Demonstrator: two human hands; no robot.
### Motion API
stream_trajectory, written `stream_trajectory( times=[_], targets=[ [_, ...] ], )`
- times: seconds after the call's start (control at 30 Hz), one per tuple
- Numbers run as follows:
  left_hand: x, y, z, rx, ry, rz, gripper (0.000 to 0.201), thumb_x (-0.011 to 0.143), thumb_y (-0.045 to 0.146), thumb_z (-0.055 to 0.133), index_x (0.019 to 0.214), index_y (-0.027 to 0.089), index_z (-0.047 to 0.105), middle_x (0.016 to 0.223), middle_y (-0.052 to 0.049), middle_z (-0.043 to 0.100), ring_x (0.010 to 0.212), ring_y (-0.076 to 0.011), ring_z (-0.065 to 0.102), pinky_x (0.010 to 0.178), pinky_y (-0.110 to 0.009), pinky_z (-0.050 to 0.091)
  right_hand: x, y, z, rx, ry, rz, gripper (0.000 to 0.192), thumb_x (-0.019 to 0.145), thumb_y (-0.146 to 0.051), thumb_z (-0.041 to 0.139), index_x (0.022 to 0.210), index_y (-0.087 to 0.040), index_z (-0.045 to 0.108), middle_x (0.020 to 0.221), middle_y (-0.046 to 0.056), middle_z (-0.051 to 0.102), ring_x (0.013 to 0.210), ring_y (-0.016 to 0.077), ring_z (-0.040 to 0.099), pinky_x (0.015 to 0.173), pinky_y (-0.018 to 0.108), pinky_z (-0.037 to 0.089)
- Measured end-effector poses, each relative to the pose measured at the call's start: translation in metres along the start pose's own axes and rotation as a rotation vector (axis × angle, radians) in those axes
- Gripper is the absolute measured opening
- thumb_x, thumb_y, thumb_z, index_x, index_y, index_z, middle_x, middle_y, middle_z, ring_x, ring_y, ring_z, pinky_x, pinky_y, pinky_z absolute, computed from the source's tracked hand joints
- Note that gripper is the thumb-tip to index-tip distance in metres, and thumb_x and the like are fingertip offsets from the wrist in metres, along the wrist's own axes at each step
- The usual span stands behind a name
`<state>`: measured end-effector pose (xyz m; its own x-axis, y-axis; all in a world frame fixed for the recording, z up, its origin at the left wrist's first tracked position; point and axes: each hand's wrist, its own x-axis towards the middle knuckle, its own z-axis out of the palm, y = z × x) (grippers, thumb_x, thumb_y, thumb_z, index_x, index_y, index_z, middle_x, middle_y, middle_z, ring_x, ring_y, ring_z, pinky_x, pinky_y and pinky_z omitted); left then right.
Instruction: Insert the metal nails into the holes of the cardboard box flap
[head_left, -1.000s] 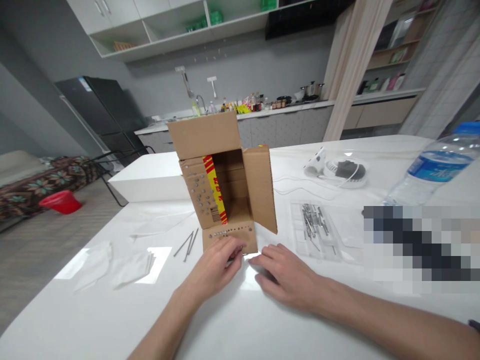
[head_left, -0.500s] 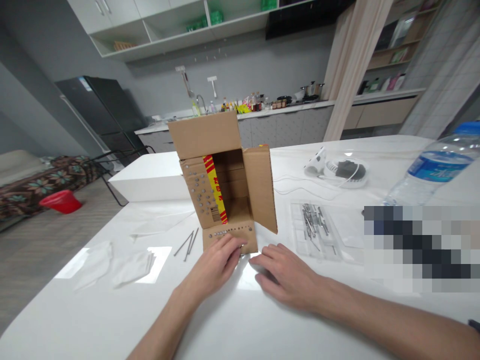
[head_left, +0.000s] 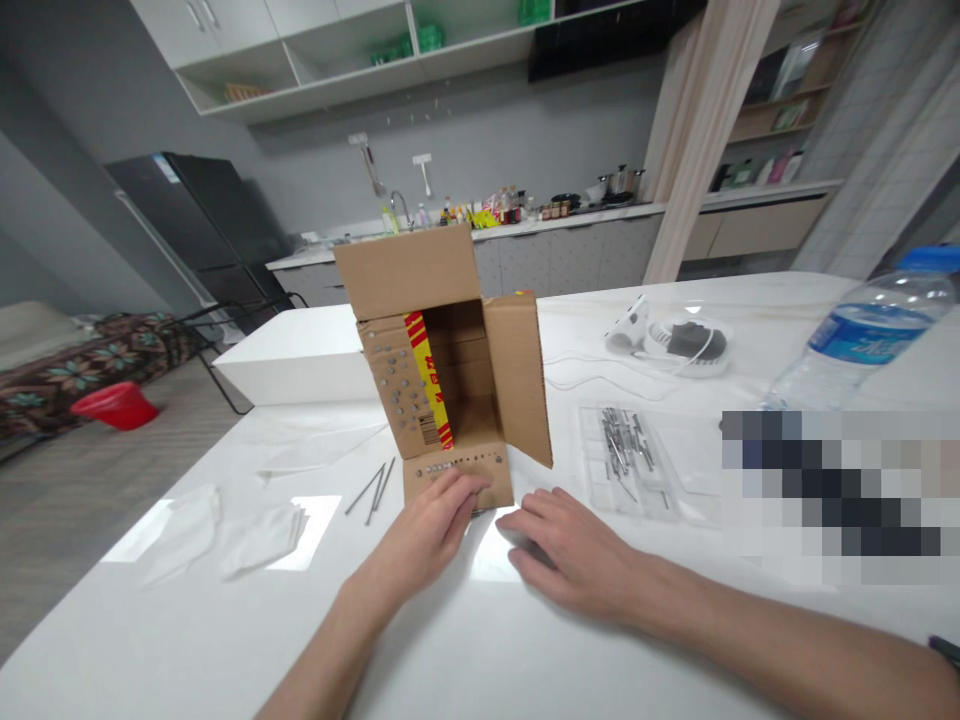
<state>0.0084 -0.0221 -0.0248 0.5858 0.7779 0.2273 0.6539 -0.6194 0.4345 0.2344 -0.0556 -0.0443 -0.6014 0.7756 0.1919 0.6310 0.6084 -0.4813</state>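
Note:
An upright cardboard box [head_left: 411,275] stands in front of me with its flaps spread. Several nail heads dot its left flap [head_left: 390,385], and a row of them runs along the front flap [head_left: 412,492] lying on the table. My left hand [head_left: 436,515] is over that front flap, fingers curled together at its near edge; whatever they pinch is hidden. Just right of the flap, my right hand [head_left: 562,550] rests on the table, thumb and index finger apart and no object visible between them. Left of the box lie a few long nails [head_left: 380,490].
A clear divided case [head_left: 592,465] with several nails lies right of the box. Beyond are a white corded device [head_left: 686,345] and a water bottle [head_left: 862,335]. White cloths [head_left: 262,540] lie at left, a white block [head_left: 300,355] behind them. A blurred patch covers the right side.
The view has shifted very slightly. Both hands keep nearly the same places, with the left fingertips barely moved on the front flap.

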Motion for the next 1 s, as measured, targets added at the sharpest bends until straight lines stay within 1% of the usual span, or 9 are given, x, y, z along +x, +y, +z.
stream_trajectory(
  times=[0.27,0.43,0.53,0.77,1.0],
  targets=[
    [0.0004,0.0003,-0.0019,0.003,-0.021,-0.005,0.027,0.100,0.017,0.038,0.116,0.022,0.059,0.106,-0.007,0.067,0.099,-0.0214,0.066,0.086,-0.036,0.055,-0.0004,-0.0011,-0.0009,-0.006,-0.007,0.002,0.020,0.093,-0.021,0.052,0.109,-0.018,0.064,0.091,0.006,0.062,0.087,0.0206,0.055,0.080,0.036,0.037],
    [-0.0008,-0.0044,0.0004,-0.003,-0.026,-0.007,0.026,0.100,0.017,0.039,0.116,0.021,0.059,0.108,-0.007,0.067,0.101,-0.0214,0.066,0.087,-0.036,0.055,-0.0001,-0.0009,-0.0004,-0.014,-0.003,0.003,0.019,0.093,-0.020,0.052,0.107,-0.018,0.064,0.091,0.005,0.062,0.086,0.0202,0.054,0.080,0.035,0.036],
    [-0.0009,-0.0078,0.0024,-0.017,-0.010,0.003,0.025,0.101,0.017,0.039,0.114,0.022,0.060,0.108,-0.006,0.067,0.101,-0.0202,0.066,0.087,-0.034,0.054,0.0000,0.0003,0.0004,-0.021,0.001,-0.005,0.018,0.093,-0.021,0.052,0.107,-0.018,0.064,0.091,0.006,0.061,0.086,0.0204,0.054,0.079,0.035,0.036],
    [0.0008,-0.0076,0.0027,-0.029,0.029,0.028,0.018,0.100,0.020,0.044,0.108,0.022,0.061,0.100,-0.004,0.069,0.095,-0.0188,0.066,0.082,-0.031,0.054,-0.0002,0.0004,0.0005,-0.018,-0.003,-0.005,0.018,0.093,-0.021,0.053,0.107,-0.018,0.064,0.091,0.006,0.062,0.086,0.0210,0.054,0.080,0.035,0.036],
    [0.0012,-0.0068,0.0029,-0.025,0.039,0.007,0.015,0.099,0.020,0.049,0.099,0.021,0.063,0.094,-0.003,0.070,0.087,-0.0178,0.067,0.076,-0.030,0.052,0.0003,0.0008,0.0010,-0.016,0.006,-0.007,0.018,0.093,-0.021,0.053,0.107,-0.018,0.064,0.091,0.006,0.062,0.087,0.0206,0.054,0.080,0.035,0.036]
  ],
)
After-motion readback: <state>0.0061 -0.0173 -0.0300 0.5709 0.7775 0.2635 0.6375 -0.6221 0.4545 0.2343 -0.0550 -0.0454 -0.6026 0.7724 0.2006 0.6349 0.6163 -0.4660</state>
